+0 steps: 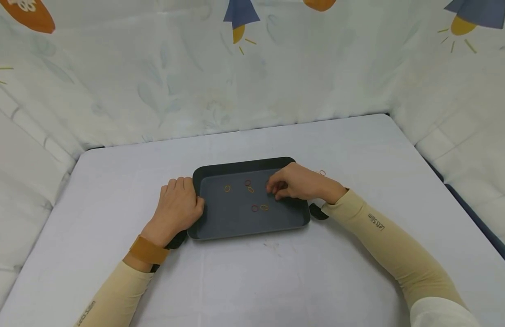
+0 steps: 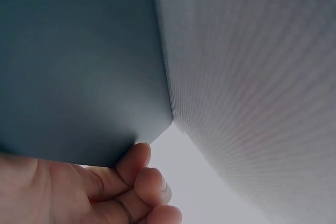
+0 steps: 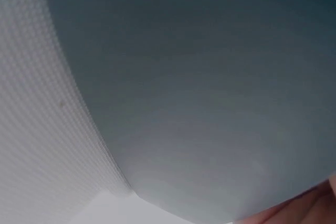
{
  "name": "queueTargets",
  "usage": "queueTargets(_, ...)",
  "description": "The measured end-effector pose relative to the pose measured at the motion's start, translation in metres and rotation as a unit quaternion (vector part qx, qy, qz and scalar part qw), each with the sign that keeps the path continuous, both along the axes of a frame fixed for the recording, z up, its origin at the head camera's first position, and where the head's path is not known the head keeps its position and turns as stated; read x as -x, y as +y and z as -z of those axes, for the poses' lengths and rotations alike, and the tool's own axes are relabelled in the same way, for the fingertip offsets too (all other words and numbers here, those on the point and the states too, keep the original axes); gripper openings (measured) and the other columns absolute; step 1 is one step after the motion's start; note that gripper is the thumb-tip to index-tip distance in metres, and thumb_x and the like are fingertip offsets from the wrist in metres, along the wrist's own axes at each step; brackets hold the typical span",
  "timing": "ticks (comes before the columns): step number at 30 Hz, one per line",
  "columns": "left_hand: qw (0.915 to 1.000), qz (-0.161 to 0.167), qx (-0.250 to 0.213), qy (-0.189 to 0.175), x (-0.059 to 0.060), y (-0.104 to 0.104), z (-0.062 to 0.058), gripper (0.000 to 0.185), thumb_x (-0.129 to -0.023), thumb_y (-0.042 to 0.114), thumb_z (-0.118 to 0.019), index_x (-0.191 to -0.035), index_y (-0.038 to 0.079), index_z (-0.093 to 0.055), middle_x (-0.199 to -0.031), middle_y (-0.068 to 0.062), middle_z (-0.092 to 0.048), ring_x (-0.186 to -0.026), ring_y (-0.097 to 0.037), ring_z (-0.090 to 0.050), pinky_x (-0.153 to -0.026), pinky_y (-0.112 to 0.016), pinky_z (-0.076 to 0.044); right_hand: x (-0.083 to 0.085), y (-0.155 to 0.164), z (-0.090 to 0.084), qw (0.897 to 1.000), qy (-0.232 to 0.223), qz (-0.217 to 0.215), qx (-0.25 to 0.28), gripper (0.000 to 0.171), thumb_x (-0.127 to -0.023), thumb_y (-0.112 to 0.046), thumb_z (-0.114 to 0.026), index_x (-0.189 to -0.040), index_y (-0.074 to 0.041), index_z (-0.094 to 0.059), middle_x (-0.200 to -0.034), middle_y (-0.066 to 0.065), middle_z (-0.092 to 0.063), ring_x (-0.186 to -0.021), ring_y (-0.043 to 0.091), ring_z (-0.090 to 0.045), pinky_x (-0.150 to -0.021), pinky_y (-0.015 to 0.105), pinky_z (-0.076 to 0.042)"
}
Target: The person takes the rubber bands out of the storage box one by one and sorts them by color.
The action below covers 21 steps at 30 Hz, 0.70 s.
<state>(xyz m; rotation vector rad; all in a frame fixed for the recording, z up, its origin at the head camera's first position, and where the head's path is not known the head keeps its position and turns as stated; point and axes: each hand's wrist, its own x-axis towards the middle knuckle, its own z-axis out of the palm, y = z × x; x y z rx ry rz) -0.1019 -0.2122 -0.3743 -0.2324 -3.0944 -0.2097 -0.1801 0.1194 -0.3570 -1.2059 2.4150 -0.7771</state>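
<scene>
A dark grey rectangular tray (image 1: 232, 227) lies on the table. My left hand (image 1: 176, 204) grips its left rim, thumb on the inner side; the left wrist view shows curled fingers (image 2: 134, 163) against the tray's outer wall. Over the tray's right part is my right hand (image 1: 291, 181), fingers bent down near the tray floor; whether they pinch anything is unclear. Small rubber bands lie in the tray: a yellow one (image 1: 227, 188) at left, a red one (image 1: 247, 182) beside another yellow one (image 1: 251, 190), and a red one (image 1: 254, 208) close to a yellow one (image 1: 264, 207).
Outside the tray, a red rubber band (image 1: 322, 173) lies on the white tabletop (image 1: 252, 281), behind my right wrist. A black piece (image 1: 319, 211) sticks out at the tray's right side, another (image 1: 176, 240) at its left. Printed white curtains (image 1: 252, 91) stand behind the table.
</scene>
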Motion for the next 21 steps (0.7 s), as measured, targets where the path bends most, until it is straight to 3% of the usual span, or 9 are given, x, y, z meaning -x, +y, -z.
queueTargets(14,0.9998,0.012,0.006,0.018,-0.001,0.000,-0.001,0.022,-0.094,0.016,-0.046,-0.093,-0.005,-0.051,-0.083,-0.017,-0.049,-0.079,-0.033,-0.045,-0.070,-0.040,-0.034,-0.003,0.006,-0.003,0.999,-0.014,0.014,0.045,0.016,-0.086,-0.012,-0.082,-0.103,-0.012,-0.079,-0.100,-0.002,-0.080,-0.091,0.007,-0.074,-0.082,0.025,-0.059)
queueTargets(21,0.9996,0.012,0.011,0.021,-0.003,-0.002,-0.001,0.019,-0.096,0.012,-0.042,-0.091,-0.005,-0.049,-0.083,-0.017,-0.049,-0.078,-0.033,-0.045,-0.070,-0.039,-0.034,-0.004,0.020,-0.007,0.993,-0.045,0.064,0.087,0.017,-0.085,-0.013,-0.083,-0.102,-0.012,-0.080,-0.098,-0.002,-0.080,-0.089,0.008,-0.075,-0.081,0.026,-0.060)
